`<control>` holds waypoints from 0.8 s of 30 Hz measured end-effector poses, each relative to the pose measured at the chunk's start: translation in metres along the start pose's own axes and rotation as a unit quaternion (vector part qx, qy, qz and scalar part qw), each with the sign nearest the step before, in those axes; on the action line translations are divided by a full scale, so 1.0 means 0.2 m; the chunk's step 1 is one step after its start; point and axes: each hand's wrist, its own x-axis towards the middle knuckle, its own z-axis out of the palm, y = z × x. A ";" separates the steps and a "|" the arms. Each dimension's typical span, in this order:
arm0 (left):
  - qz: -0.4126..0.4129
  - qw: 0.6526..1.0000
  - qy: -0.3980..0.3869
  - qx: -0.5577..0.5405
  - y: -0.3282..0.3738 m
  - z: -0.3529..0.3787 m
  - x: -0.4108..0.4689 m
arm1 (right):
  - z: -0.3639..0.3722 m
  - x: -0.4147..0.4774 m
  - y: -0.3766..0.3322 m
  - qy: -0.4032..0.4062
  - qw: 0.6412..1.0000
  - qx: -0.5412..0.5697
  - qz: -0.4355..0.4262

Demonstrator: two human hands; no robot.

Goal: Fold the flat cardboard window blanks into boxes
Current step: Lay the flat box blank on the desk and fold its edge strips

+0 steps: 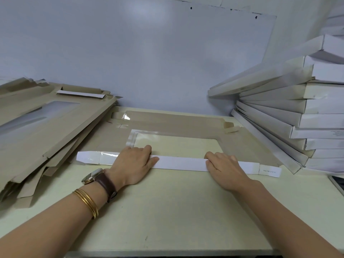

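Head camera: what is the left hand [133, 164] doing?

— It lies on a long white flap [178, 162], low in the middle of the frame. Its fingers are straight and close together. They press the flap down and do not pinch it.

And the right hand [226, 168]?

— It does the same thing, a bit more to the right on the same flap. Its fingers point left, toward the other hand, and push down flat. The two hands are apart, with bare white flap between them.

What is on the left arm?

— A watch [96, 176] with a dark strap sits at the wrist. Gold bangles [86, 202] sit just below it in the frame.

Where does the flap come from?

— It is the near edge of a brown cardboard blank [176, 123], folded over so its white side shows. The blank lies flat on the pale table [167, 211] in the middle of the frame. It has a clear window [176, 144] just above the hands.

What else is around?

— At the left is a messy pile of flat blanks [78, 120], brown side up, just beside the blank. At the right is a tall stack of white boxes [312, 107], already folded. It goes up to the upper right corner. A pale wall [130, 53] fills the top of the frame.
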 end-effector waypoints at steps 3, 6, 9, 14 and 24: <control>-0.003 1.000 0.000 -0.005 0.01 -0.01 0.00 | 0.01 0.00 -0.01 -0.005 1.000 -0.005 -0.006; -0.011 1.000 -0.016 0.001 0.01 -0.02 0.01 | 0.01 0.01 -0.01 -0.014 1.000 -0.007 -0.003; -0.025 0.999 -0.041 -0.011 0.02 -0.03 0.02 | 0.02 0.03 -0.02 -0.025 1.000 -0.001 0.010; -0.026 0.998 -0.048 -0.017 0.03 -0.02 0.03 | 0.04 0.04 -0.03 -0.025 0.999 -0.025 0.027; 0.000 0.994 -0.106 -0.024 0.11 0.05 0.04 | 0.15 0.07 -0.39 -0.047 0.995 0.007 -0.086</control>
